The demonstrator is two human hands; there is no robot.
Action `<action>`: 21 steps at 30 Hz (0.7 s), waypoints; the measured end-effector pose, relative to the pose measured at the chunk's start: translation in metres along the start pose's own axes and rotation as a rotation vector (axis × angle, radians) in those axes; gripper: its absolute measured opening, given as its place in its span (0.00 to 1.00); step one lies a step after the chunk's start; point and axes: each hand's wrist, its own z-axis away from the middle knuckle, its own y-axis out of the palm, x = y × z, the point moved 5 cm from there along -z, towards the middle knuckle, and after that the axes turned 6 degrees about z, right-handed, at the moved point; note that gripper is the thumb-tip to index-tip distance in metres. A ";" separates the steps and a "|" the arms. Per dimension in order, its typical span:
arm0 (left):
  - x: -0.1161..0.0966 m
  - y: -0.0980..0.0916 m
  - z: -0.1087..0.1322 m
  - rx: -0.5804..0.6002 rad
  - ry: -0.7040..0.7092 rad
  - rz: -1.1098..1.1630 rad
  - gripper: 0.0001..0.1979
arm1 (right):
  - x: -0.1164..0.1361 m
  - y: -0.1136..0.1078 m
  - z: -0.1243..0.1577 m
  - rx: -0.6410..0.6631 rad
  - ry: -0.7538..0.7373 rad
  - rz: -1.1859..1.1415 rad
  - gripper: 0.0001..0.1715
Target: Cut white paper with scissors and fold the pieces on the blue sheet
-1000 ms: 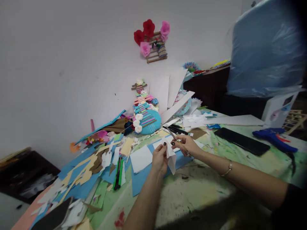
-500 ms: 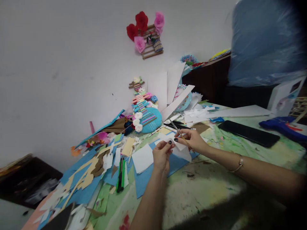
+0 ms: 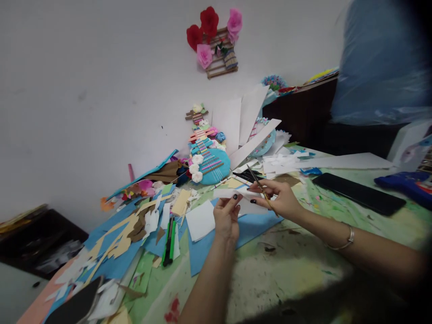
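My left hand point(image 3: 227, 213) pinches a piece of white paper point(image 3: 224, 193) between thumb and fingers, over the blue sheet point(image 3: 199, 252). Close on its right, my right hand point(image 3: 278, 198) is closed around a slim stick-like tool point(image 3: 258, 180), dark and pointed at the upper end, golden lower down; its exact kind does not show. The right fingertips are at the paper's right end; whether they grip it too I cannot tell. White sheets point(image 3: 200, 220) lie left of my left hand, partly on the blue sheet.
A green and black cutter point(image 3: 168, 243) lies left among paper scraps point(image 3: 135, 229). On the right are a black phone point(image 3: 359, 193) and a blue glue gun point(image 3: 401, 182). A blue guitar-shaped craft point(image 3: 214, 166) and white boards point(image 3: 226, 121) lean at the wall.
The view has shifted slightly. My hands have moved a little apart, the right one turning the slim tool. The white paper now stretches flatter between them.
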 end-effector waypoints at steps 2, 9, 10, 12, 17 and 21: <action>0.000 -0.001 0.000 -0.008 -0.001 -0.007 0.14 | 0.002 -0.001 0.000 -0.010 -0.020 0.005 0.23; 0.006 0.005 0.004 0.090 -0.001 -0.051 0.17 | 0.007 0.001 0.001 0.024 -0.053 0.029 0.25; 0.006 0.005 0.004 0.098 0.001 -0.054 0.18 | 0.006 0.002 0.001 0.026 -0.040 0.019 0.24; 0.007 0.006 0.004 0.109 -0.002 -0.067 0.18 | 0.004 0.004 0.001 0.045 0.003 -0.023 0.22; 0.003 0.002 -0.001 0.113 0.052 -0.167 0.17 | -0.004 0.007 0.001 0.073 0.180 -0.156 0.20; -0.004 -0.004 -0.008 0.096 0.109 -0.221 0.15 | -0.008 0.004 -0.002 0.017 0.252 -0.215 0.19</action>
